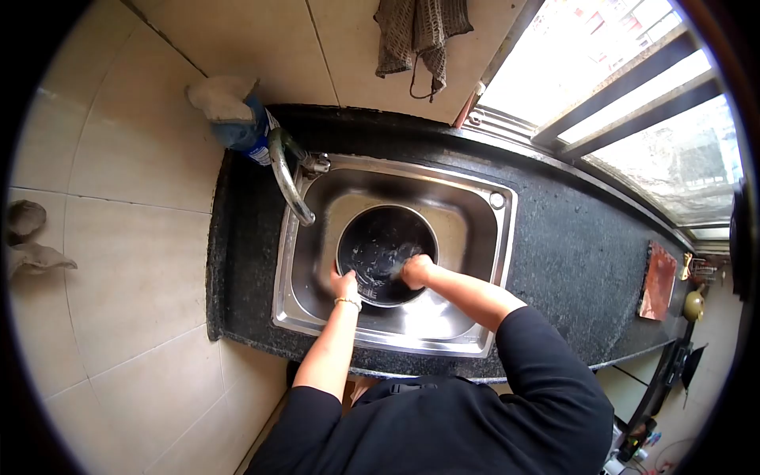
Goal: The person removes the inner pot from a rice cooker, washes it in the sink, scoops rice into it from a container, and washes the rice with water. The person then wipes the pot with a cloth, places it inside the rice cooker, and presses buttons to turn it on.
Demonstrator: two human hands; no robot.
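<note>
A round pot (381,237) with a dark inside and a pale metal rim sits in the steel sink (475,237). Wet streaks and light specks show on its inner surface. My left hand (346,286) holds the pot's rim at the near left, thumb over the edge; a bracelet is on that wrist. Inside the pot, at its right side, my right hand (417,271) is closed, knuckles up. Whatever it may hold against the pot's inside is hidden under the fingers. The curved faucet (286,178) stands left of the pot, its spout over the sink.
A blue container (241,134) with a cloth on top stands in the back left corner. Mesh cloths (419,39) hang on the tiled wall. Along the dark counter (570,261), a reddish board (659,281) lies at the far right. A barred window (625,103) is behind.
</note>
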